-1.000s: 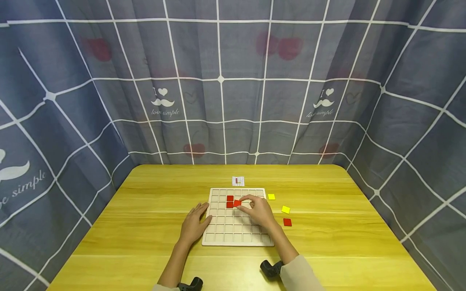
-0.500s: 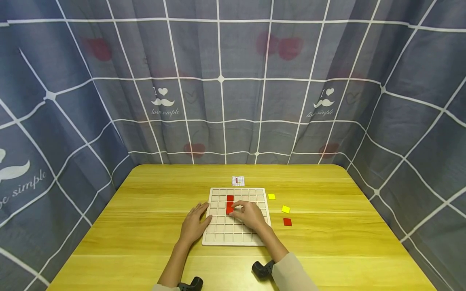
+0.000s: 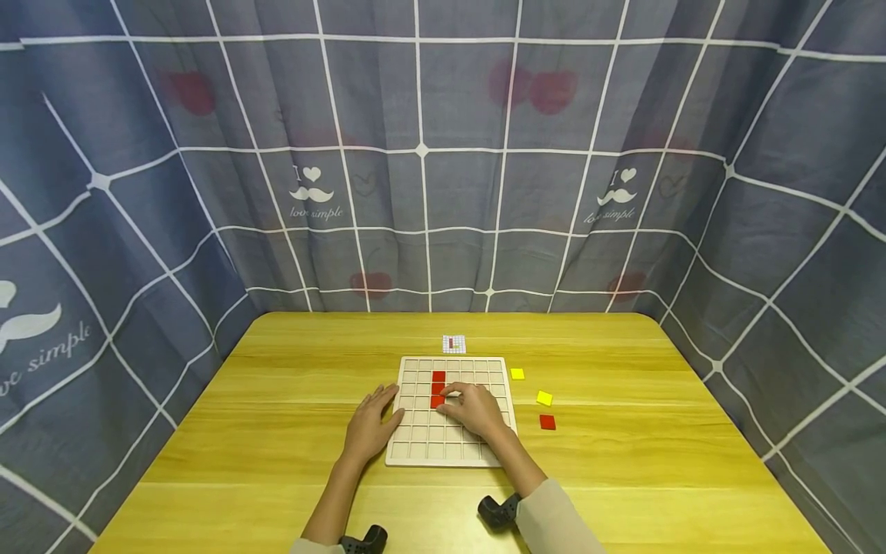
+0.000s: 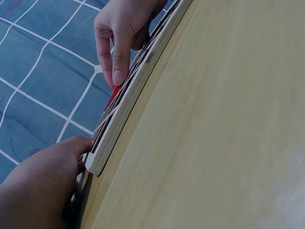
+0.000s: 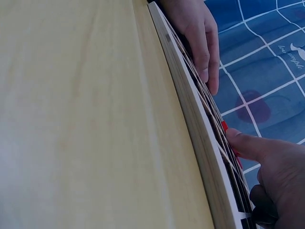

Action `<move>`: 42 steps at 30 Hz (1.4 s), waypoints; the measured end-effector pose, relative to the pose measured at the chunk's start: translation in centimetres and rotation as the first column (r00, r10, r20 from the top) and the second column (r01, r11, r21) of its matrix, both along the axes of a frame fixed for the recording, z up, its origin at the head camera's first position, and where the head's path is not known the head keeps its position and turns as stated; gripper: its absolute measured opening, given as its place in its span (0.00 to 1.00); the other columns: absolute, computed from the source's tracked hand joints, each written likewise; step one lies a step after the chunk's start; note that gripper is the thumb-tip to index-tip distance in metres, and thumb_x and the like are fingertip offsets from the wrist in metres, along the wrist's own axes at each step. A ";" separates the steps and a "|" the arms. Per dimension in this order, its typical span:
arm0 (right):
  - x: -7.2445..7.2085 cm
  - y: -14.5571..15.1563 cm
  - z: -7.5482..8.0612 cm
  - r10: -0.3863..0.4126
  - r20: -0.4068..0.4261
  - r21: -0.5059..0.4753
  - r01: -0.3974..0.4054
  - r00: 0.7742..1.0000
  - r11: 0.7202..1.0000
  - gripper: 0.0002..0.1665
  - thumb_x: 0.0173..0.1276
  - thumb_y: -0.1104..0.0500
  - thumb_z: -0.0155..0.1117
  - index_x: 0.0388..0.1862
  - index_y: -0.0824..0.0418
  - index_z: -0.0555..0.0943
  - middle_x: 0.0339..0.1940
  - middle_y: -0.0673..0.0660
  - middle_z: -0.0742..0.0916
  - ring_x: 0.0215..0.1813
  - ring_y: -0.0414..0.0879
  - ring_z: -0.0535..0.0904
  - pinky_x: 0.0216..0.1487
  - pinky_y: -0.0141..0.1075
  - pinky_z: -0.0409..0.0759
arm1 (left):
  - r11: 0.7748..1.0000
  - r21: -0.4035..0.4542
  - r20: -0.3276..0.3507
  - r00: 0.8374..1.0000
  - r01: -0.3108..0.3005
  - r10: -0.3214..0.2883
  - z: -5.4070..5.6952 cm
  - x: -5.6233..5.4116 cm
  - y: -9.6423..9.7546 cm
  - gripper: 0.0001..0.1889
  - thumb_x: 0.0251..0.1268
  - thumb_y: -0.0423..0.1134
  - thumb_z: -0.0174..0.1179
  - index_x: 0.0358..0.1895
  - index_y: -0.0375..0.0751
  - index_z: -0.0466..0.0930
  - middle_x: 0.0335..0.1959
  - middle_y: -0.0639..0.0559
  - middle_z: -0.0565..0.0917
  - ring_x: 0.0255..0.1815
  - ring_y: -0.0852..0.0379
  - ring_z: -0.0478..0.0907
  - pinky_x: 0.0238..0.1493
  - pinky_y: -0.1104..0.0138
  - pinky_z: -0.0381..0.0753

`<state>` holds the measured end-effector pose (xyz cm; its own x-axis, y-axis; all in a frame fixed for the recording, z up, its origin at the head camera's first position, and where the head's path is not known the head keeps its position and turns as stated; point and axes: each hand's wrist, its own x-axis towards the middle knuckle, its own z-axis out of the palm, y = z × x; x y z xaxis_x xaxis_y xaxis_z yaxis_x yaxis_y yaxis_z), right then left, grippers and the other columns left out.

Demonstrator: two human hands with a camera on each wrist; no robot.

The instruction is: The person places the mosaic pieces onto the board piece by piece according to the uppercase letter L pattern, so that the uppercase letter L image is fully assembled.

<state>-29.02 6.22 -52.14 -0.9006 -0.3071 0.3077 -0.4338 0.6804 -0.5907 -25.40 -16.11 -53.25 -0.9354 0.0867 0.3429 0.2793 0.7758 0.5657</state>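
Observation:
A pale wooden grid board (image 3: 453, 455) lies on the table with a column of red square tiles in its upper left part. The top red tile (image 3: 439, 376) sits in a cell. At the column's lower end, my right hand (image 3: 477, 412) pinches another red tile (image 3: 435, 402) between thumb and fingers. In the left wrist view, the right thumb meets red (image 4: 112, 97) at the board's surface. My left hand (image 3: 370, 427) rests at the board's left edge, fingers extended and thumb on the rim. The right hand covers several cells.
Right of the board lie a yellow tile (image 3: 517, 374), a second yellow tile (image 3: 544, 398) and a loose red tile (image 3: 547, 422). Behind it is a small printed grid card (image 3: 454, 344). A grey checked curtain (image 3: 457, 192) surrounds the wooden table (image 3: 311, 362).
My right hand has carried the red tile left and down, from beside the column to its lower end, and has stayed there for the last half second. The left hand has not moved.

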 end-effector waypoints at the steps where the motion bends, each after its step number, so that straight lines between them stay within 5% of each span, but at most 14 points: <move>1: 0.0 0.0 0.0 0.001 0.003 -0.006 -0.001 1.000 1.000 0.15 0.53 0.46 0.70 0.39 0.50 0.84 0.04 0.41 0.64 0.12 0.34 0.50 0.12 0.27 0.53 | 1.000 -0.003 0.000 1.000 -0.001 0.001 0.0 0.0 0.0 0.26 0.61 0.45 0.60 0.62 0.40 0.72 0.61 0.47 0.72 0.66 0.45 0.62 0.69 0.54 0.56; 17: 0.6 4.4 0.6 0.047 0.032 -0.250 -0.038 0.998 0.967 0.13 0.58 0.54 0.68 0.41 0.56 0.84 0.05 0.43 0.60 0.09 0.33 0.48 0.09 0.25 0.49 | 1.000 0.010 0.001 1.000 0.009 -0.009 -0.1 0.0 -0.1 0.26 0.61 0.45 0.60 0.62 0.40 0.71 0.62 0.46 0.72 0.66 0.45 0.61 0.69 0.54 0.55; 30: 1.6 10.7 1.9 -0.035 0.056 -0.325 0.052 0.998 0.944 0.14 0.58 0.52 0.68 0.42 0.55 0.84 0.05 0.44 0.59 0.10 0.35 0.49 0.10 0.24 0.50 | 1.000 0.019 -0.001 1.000 0.022 -0.022 0.0 0.1 -0.1 0.26 0.61 0.45 0.60 0.62 0.38 0.71 0.62 0.46 0.72 0.66 0.45 0.62 0.69 0.53 0.55; 42: 2.6 16.2 0.6 -0.094 0.150 -0.314 0.137 0.984 0.940 0.19 0.55 0.47 0.69 0.43 0.56 0.84 0.06 0.47 0.61 0.10 0.36 0.50 0.09 0.28 0.53 | 1.000 0.017 -0.004 1.000 0.017 -0.017 0.0 0.1 0.0 0.26 0.62 0.45 0.59 0.62 0.39 0.71 0.62 0.47 0.72 0.66 0.46 0.61 0.69 0.54 0.55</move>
<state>-26.39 22.43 -51.50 -0.9629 -0.1029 0.2496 -0.2676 0.4853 -0.8324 -25.29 -16.16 -53.28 -0.9324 0.0967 0.3483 0.2948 0.7613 0.5776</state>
